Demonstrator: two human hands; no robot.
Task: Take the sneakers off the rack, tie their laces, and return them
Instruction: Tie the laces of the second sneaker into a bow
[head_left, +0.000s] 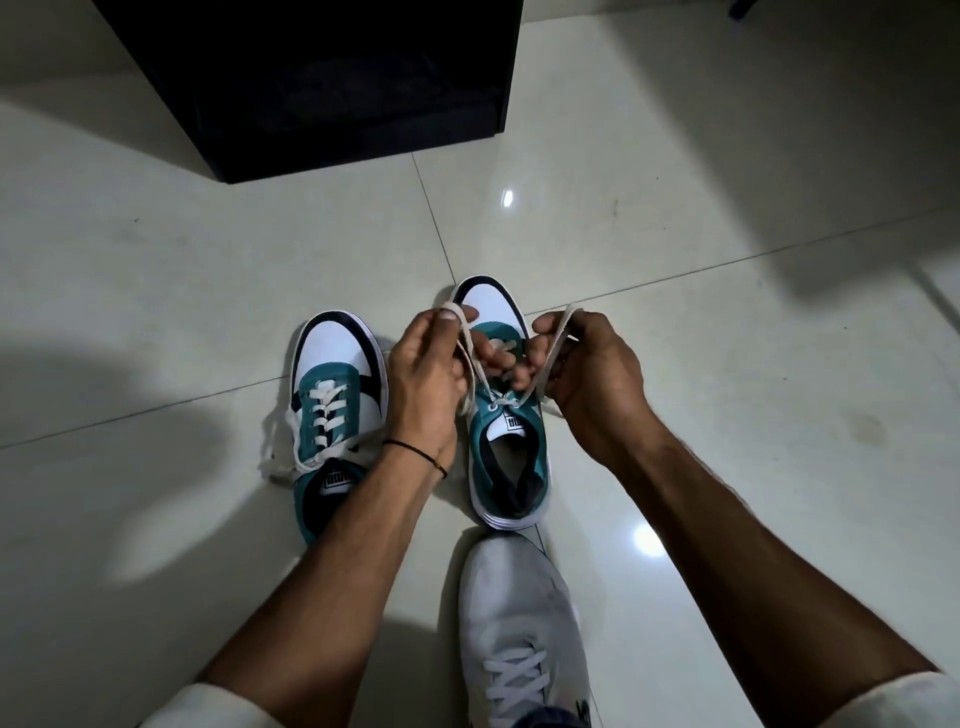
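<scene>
**Laces drawn up over a sneaker on a tiled floor.** A teal-and-white sneaker (511, 457) is set on the pale tiled floor (727, 312) near the frame's centre. Its long axis runs from heel at six o'clock to toe at twelve, so the eyelets lie beneath and between the two hands.

The left hand (431, 374) is held at the shoe's nine o'clock side. Its fingers are curled and pinched on a white lace (470, 348), which is looped over a fingertip toward twelve o'clock. The right hand (597, 384) is held at the three o'clock side, curled round the other strand (553, 345). Both strands are drawn up from the top eyelets. Neither hand is the nearer, the crossing point lying midway between them.

The coming pull is judged to run outward, toward nine and three o'clock, across the shoe's axis.

The second sneaker (335, 374) is seen just beside the first, at its nine o'clock, with slack laces (322, 410) left untied. The dark rack (332, 78) stands at eleven o'clock, well apart. A grey shoe (514, 613) is seen at six o'clock.
</scene>
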